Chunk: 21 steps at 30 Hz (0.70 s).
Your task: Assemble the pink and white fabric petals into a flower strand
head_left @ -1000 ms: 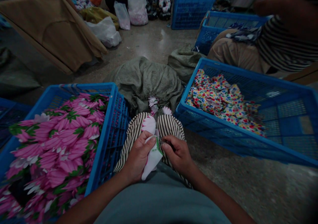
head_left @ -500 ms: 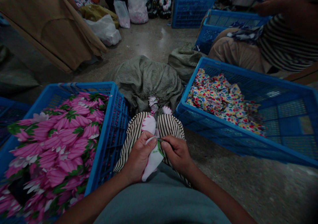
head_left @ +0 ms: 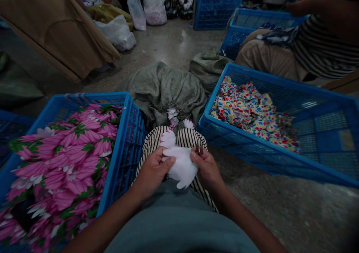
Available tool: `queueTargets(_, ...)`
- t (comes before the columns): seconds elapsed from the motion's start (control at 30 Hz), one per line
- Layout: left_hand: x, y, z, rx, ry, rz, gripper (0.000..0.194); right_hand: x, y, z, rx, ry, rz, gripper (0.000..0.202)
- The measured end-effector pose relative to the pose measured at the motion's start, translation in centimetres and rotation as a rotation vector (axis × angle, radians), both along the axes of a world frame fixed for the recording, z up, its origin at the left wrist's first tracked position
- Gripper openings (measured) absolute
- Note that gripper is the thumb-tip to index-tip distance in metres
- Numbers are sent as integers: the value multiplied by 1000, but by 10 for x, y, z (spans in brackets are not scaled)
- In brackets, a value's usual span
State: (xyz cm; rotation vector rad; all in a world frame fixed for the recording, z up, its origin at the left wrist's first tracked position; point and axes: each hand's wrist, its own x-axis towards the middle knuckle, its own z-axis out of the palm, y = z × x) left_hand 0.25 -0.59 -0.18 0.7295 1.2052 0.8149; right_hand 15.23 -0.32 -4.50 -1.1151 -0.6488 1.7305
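The dim floor lay beyond striped trousers; over these a white cloth piece, probably light and limp, was pinched by opposite edges, a sensible hold, between left hand and right hand, which also gripped metal, perhaps snips.

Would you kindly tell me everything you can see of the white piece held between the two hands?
The white piece shows a plain, pale face to the camera, with rounded, petal-like lobes along its edge. It looks like soft, thin fabric; its weave is too small to tell. It is spread out in front of the striped trousers. The left hand pinches one side between thumb and fingers, and the right hand grips the other. Whether it touches the trousers is unclear.
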Motion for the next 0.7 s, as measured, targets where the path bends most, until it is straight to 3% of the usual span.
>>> queueTargets(0.1,0,0,-2,59,-57,149,13,1,-2,-3,4,-2,-49,27)
queueTargets(0.23,10,-3,2,69,-139,206,10,-2,-10,-8,37,-20,7,27)
queueTargets(0.4,19,-2,8,6,-247,338,10,-5,-19,-5,147,-208,155,26)
queueTargets(0.53,17,-2,12,7,-289,319,15,-6,-20,3,299,-314,313,23)
queueTargets(0.7,8,-5,14,3,-204,193,19,9,-11,11,447,-359,331,29)
